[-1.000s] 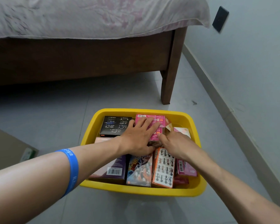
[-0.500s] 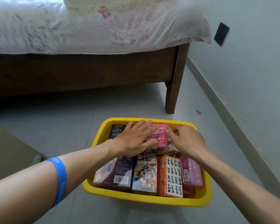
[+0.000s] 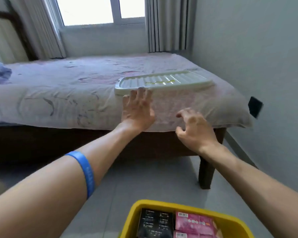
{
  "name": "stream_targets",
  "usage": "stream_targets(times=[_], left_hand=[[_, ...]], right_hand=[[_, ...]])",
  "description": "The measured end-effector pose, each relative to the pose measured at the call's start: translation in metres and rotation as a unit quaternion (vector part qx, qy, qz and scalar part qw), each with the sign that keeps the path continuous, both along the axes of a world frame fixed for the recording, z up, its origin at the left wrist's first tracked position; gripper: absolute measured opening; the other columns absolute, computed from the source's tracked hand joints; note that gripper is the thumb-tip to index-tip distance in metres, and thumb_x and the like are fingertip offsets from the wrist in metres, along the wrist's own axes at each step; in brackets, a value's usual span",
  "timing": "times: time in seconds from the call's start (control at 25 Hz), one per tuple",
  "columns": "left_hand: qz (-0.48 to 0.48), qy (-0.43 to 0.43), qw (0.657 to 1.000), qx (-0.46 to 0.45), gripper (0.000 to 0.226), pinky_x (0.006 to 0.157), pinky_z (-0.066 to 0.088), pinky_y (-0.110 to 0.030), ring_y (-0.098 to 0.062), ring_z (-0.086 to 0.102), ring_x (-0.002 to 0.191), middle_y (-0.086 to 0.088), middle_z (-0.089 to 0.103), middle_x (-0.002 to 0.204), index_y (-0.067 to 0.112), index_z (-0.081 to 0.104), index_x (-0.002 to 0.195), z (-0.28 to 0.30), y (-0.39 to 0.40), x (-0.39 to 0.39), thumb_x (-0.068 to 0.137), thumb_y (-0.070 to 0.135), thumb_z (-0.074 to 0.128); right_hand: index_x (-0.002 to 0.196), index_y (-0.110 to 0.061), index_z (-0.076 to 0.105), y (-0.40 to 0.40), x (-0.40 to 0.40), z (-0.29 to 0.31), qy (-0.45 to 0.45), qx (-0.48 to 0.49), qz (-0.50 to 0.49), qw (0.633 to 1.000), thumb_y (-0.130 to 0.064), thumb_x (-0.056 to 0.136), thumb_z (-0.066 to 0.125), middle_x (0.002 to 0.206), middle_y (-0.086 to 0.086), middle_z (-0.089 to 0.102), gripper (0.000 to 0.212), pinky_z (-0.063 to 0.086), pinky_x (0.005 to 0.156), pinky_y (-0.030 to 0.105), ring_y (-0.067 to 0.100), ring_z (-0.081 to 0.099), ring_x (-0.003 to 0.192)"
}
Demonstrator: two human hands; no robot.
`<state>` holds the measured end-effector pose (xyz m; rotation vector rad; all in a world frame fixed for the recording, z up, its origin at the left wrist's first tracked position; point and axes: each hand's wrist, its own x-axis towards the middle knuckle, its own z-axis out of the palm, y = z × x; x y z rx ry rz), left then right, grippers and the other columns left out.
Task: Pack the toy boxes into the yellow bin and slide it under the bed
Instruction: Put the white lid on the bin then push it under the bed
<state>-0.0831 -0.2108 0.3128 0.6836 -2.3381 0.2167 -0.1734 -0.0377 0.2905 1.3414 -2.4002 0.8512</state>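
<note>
Yellow bin (image 3: 184, 206) sitting on floor (image 3: 144, 177) before bed (image 3: 76, 93), toy boxes (image 3: 193, 222) packed inside. Left hand (image 3: 138, 110), fingers straight, and right hand (image 3: 194, 127), loosely curled, empty, both reaching toward white ribbed lid (image 3: 163, 80) on bed, likely for covering bin.

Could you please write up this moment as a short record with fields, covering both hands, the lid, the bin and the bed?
left hand: open, fingers straight, fingertips at the near edge of the lid
right hand: empty, fingers loosely curled, short of the lid
white ribbed plastic lid: lying flat on the bed near its corner
yellow plastic bin: on the grey tiled floor, uncovered, holding a black box and pink boxes
wooden-framed bed: pale patterned sheet
</note>
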Motion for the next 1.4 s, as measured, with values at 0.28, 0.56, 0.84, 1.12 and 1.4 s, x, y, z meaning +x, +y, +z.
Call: stream_targets(times=[0.28,0.56,0.84,1.12,1.4], left_hand=[[-0.045,-0.021,0.994,0.096,0.031,0.097,0.039,-0.042,-0.031,0.047,0.116,-0.009,0.054,0.118,0.018,0.065,0.118,0.03,-0.04,-0.011,0.089,0.03,0.067],[-0.202,-0.003,0.977,0.066,0.03,0.082,0.041,-0.034,-0.019,0.051,0.094,0.001,0.057,0.1,0.019,0.068,0.107,-0.073,0.08,0.159,0.081,0.034,0.07],[-0.286,-0.196,0.892,0.29,0.026,0.078,0.045,-0.036,-0.013,0.054,0.087,0.008,0.059,0.095,0.019,0.068,0.096,-0.191,0.168,0.245,0.075,0.026,0.083],[-0.247,-0.148,0.879,0.379,0.029,0.089,0.047,-0.036,-0.009,0.059,0.097,0.009,0.065,0.102,0.023,0.073,0.096,-0.221,0.161,0.239,0.084,0.049,0.067],[-0.064,-0.17,0.879,0.442,0.06,0.117,0.024,-0.046,-0.022,0.023,0.144,0.011,0.013,0.161,0.039,0.042,0.146,-0.266,0.135,0.234,0.09,0.061,0.044]], right_hand=[[0.144,-0.02,0.041,0.006,-0.019,0.026,0.088,-0.028,0.007,0.996,-0.02,0.076,0.069,0.147,0.008,0.042,0.073,0.043,0.096,0.049,0.039,0.045,0.123],[0.141,-0.017,0.049,0.111,0.026,-0.022,0.223,0.147,0.048,0.962,-0.033,0.072,0.075,0.147,0.019,0.049,0.075,0.043,0.1,0.06,0.044,0.05,0.127],[0.098,-0.026,0.057,0.244,0.116,-0.15,-0.008,0.287,0.238,0.928,-0.043,0.081,0.071,0.119,-0.013,0.055,0.027,0.05,0.069,0.035,0.016,0.052,0.088],[0.114,-0.035,0.061,0.23,0.116,-0.184,-0.049,0.295,0.201,0.933,-0.068,0.085,0.04,0.121,-0.014,0.06,0.049,0.046,0.083,0.034,0.015,0.053,0.099],[0.153,-0.05,-0.002,0.16,0.107,-0.239,-0.037,0.361,0.126,0.923,-0.073,0.09,0.005,0.165,-0.015,-0.011,0.068,-0.006,0.121,0.042,0.017,-0.014,0.152]])
